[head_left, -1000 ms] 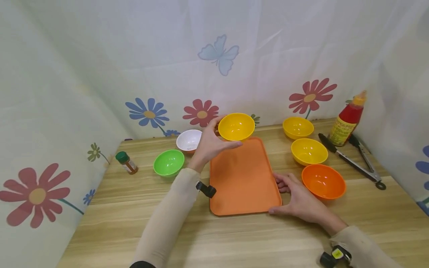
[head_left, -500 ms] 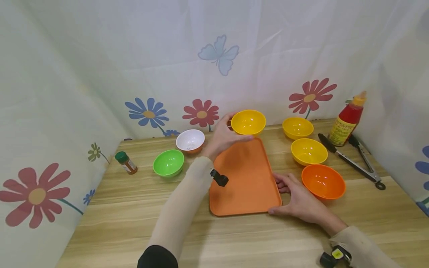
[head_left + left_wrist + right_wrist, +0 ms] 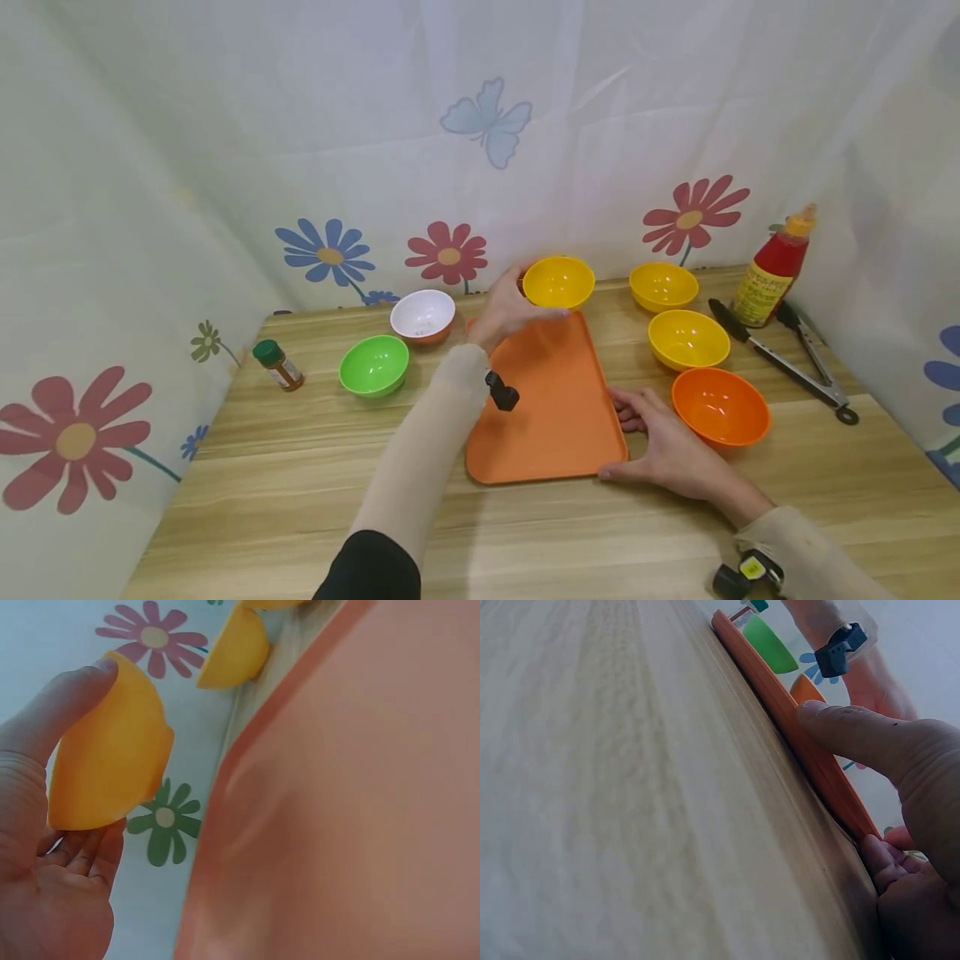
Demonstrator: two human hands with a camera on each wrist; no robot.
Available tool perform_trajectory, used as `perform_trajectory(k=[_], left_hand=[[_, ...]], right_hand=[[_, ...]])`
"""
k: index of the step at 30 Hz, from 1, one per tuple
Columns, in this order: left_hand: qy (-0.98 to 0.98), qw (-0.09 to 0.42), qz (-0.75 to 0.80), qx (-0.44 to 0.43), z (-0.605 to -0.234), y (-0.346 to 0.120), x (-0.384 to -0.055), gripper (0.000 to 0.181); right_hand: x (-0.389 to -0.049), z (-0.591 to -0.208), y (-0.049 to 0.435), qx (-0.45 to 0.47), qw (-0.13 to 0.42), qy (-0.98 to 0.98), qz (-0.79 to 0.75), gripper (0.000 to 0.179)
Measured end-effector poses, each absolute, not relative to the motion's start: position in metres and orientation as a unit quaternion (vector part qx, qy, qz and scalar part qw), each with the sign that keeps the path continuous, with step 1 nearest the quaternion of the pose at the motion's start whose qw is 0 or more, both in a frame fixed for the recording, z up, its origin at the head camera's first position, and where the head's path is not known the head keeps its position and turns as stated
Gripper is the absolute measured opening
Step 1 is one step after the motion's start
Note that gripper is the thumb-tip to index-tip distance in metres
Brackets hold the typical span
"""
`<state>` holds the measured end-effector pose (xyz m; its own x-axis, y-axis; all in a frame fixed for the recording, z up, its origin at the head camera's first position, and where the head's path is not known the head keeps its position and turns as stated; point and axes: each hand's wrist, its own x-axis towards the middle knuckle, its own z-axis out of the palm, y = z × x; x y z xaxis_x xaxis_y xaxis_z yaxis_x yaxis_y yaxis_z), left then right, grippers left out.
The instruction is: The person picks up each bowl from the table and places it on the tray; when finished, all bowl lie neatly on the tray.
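Observation:
My left hand [image 3: 508,312] grips a yellow bowl [image 3: 558,282] by its side, over the far edge of an orange tray [image 3: 551,408]. In the left wrist view, the thumb lies on one side of that bowl [image 3: 112,750] and the fingers on the other; a gap shows between bowl and tray there. My right hand [image 3: 667,450] holds the tray's near right corner, thumb at the front edge and curled fingers at the right side. The right wrist view shows the thumb against the tray's rim [image 3: 821,765].
Left of the tray stand a white bowl [image 3: 423,315], a green bowl [image 3: 374,367] and a green-capped spice jar [image 3: 278,365]. On the right are two yellow bowls [image 3: 664,286], an orange bowl [image 3: 721,407], tongs [image 3: 787,362] and a red sauce bottle [image 3: 772,271]. A curtain hangs behind.
My left hand has carried the yellow bowl to the right along the tray's far edge, then slightly down. The right hand has stayed at the tray corner.

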<state>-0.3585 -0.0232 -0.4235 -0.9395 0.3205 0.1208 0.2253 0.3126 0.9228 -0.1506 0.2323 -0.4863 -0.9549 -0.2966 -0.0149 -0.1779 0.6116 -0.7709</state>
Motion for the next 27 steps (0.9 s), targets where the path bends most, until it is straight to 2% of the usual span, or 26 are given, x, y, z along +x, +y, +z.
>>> perform_trajectory(k=[16, 27], left_hand=[[0.843, 0.063, 0.509, 0.159, -0.454, -0.016, -0.358, 0.107], [0.855, 0.075, 0.486, 0.163, -0.462, -0.018, -0.357, 0.111]], right_hand=[[-0.151, -0.487, 0.232, -0.137, 0.066, 0.894, -0.422, 0.120], [-0.150, -0.486, 0.232, -0.135, 0.066, 0.897, -0.417, 0.120]])
